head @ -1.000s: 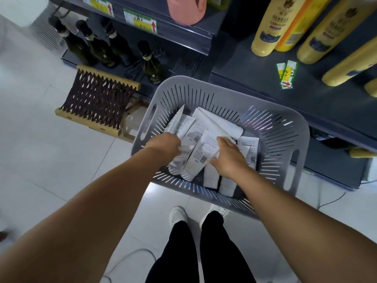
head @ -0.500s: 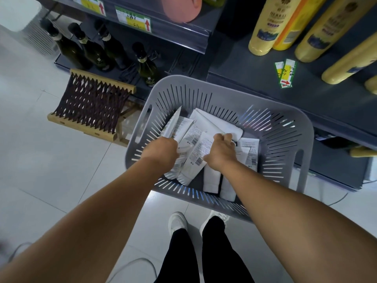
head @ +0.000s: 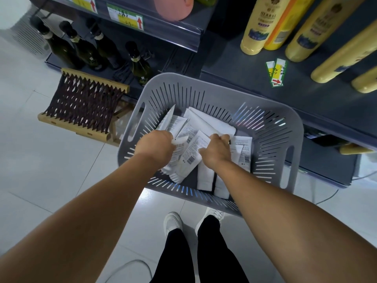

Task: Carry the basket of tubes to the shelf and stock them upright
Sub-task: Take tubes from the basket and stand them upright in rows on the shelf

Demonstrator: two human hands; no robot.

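A grey slotted basket (head: 273, 139) sits in front of me against the dark shelf (head: 265, 92), with several white tubes (head: 206, 123) lying in a loose pile inside. Both hands are down in the basket. My left hand (head: 157, 146) grips the white tubes at the pile's left side. My right hand (head: 216, 152) grips a white tube with a barcode (head: 191, 158) near the middle. The fingertips of both hands are hidden among the tubes.
Yellow bottles (head: 263, 25) stand on the shelf at the upper right, beside loose price tags (head: 276, 72). Dark glass bottles (head: 138, 64) stand on the low shelf at left. A wooden folding stool (head: 83, 103) stands left of the basket. My feet (head: 173, 221) are just below it.
Both hands have stayed in the pile, shifting slightly toward the far side of the basket. The tubes under them have moved a little.
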